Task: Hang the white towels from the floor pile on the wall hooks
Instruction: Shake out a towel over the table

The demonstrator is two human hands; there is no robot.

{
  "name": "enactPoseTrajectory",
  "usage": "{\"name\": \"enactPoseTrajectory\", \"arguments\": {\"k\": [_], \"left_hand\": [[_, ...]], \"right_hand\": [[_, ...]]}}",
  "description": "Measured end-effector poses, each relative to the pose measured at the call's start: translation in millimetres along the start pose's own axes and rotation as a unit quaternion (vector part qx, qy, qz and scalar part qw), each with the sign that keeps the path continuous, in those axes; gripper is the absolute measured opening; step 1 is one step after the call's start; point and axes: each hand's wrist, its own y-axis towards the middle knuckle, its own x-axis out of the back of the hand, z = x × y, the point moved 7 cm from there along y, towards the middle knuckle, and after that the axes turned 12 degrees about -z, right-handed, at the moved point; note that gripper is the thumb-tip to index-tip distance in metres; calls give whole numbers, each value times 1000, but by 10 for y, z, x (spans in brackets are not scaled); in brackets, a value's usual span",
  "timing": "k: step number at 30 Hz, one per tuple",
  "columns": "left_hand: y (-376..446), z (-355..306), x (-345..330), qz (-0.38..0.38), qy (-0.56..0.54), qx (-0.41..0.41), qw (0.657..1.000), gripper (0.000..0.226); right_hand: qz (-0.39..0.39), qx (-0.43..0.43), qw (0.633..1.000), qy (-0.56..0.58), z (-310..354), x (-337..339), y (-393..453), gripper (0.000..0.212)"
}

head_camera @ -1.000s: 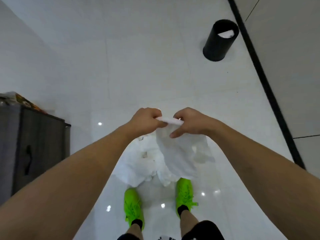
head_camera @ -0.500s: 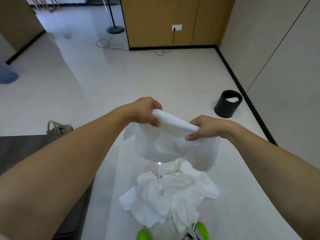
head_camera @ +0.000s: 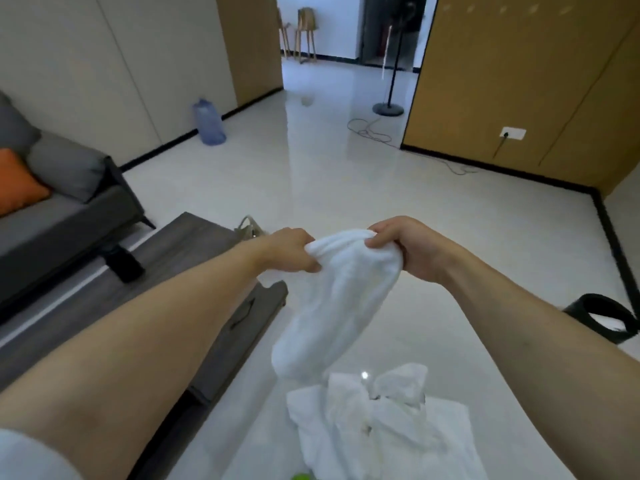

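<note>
Together, the left hand (head_camera: pixel 290 249) and right hand (head_camera: pixel 403 244) grip the top edge of a white towel (head_camera: pixel 332 306), which hangs above the towel pile (head_camera: pixel 381 427) on the floor (head_camera: pixel 346 188).

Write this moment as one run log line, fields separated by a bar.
left hand: grips towel top edge | right hand: grips same edge | towel pile: on floor | hooks: not in view

Floor (head_camera: pixel 311 188): pale glossy tiles.
Towel pile (head_camera: pixel 377 424): crumpled white heap on the floor beside the low table's near end.
Low table (head_camera: pixel 173 271): dark wood, standing on the floor; a black object (head_camera: pixel 122 262) lies on its top.
Water jug (head_camera: pixel 209 122): by the left wall.
Bin (head_camera: pixel 604 322): black, near the floor's right edge.
</note>
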Motion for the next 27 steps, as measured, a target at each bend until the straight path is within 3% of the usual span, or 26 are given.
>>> {"name": "enactPoseTrajectory", "arguments": {"k": [3, 5, 8, 10, 13, 15, 18, 23, 27], "left_hand": [[-391, 422, 44, -49, -70, 86, 993, 21], [-650, 551, 89, -65, -123, 133, 981, 24], [-964, 537, 123, -65, -171, 155, 971, 6], [-1173, 572, 111, -57, -182, 181, 965, 10], [-1582, 839, 2, -49, -226, 254, 939, 30], [-1915, 1058, -99, -52, -296, 296, 907, 43], [-2377, 1324, -243, -40, -412, 296, 861, 67], [-2928, 1711, -371, -56, -590, 232, 771, 95], [-3110, 2153, -354, -108, -570, 233, 780, 95]], "right_hand": [[82, -23, 991, -99, -57, -388, 30, 13], [140, -6, 973, -183, -118, -710, 29, 24], [201, 46, 962, -179, -125, -1334, -40, 50], [223, 77, 958, -163, -129, -1734, -104, 60], [235, 125, 942, -206, -201, -2167, -202, 51], [245, 140, 933, -222, -283, -2389, -281, 29], [244, 143, 931, -230, -307, -2750, -381, 9], [247, 75, 950, -174, -174, -3436, -478, 21], [259, 17, 958, -123, -132, -4057, -413, 38]]}}
